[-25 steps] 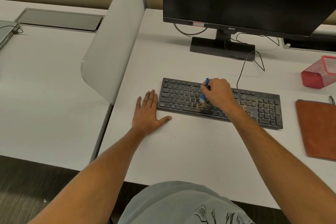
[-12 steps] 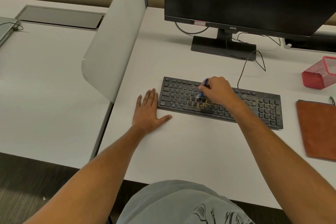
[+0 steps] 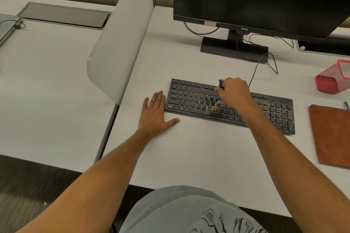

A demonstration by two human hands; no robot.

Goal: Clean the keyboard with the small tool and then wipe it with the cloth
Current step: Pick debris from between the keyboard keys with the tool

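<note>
From the keyboard (image 3: 230, 104), you have bare table (image 3: 198, 153) at six o'clock; monitor stand (image 3: 233, 48) blocks twelve, cloth (image 3: 330, 134) lies at three.

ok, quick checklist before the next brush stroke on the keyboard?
1. Brush gripped by the right hand: ok.
2. Brush tip down on the keys: ok, at the middle rows.
3. Left hand flat on the desk beside the keyboard to steady it: ok, though contact with the keyboard edge: cannot tell.
4. Crumbs cleared: not ok, yellowish dirt remains on the lower middle keys and near the number pad.
5. Cloth within reach for wiping: ok, lying right of the keyboard.
</note>
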